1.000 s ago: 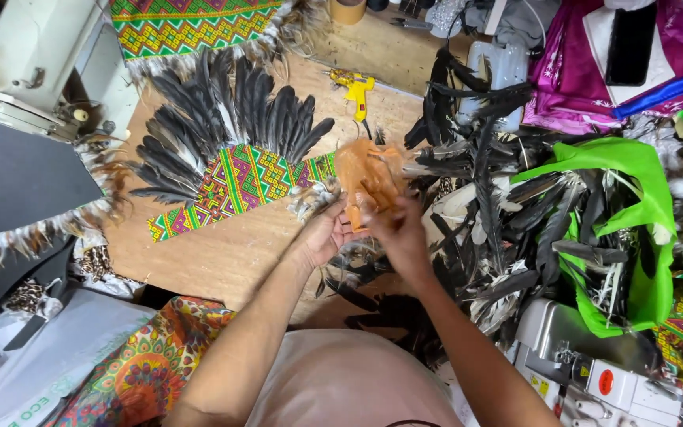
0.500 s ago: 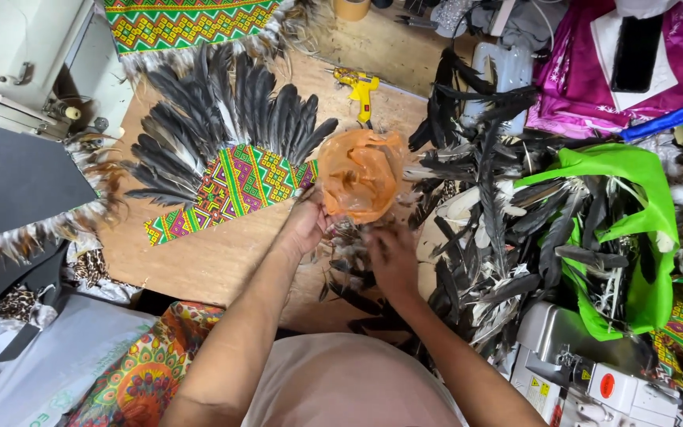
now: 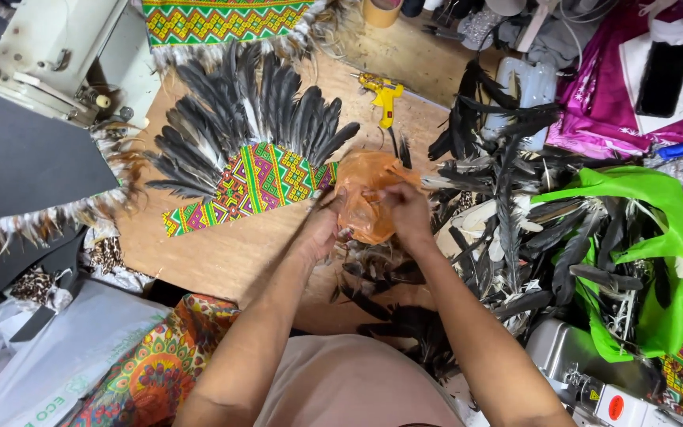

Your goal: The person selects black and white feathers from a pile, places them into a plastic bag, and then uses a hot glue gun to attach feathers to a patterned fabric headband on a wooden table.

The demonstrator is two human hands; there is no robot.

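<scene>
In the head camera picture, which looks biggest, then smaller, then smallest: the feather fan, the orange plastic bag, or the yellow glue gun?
1. Feather fan, by far the widest.
2. Orange plastic bag, held in both hands.
3. Yellow glue gun, smallest, though it lies farther from the camera.

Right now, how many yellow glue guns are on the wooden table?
1. The yellow glue gun lies at the far edge of the wooden table, beyond the orange plastic bag held by both hands. Feather piles could hide another.
</scene>
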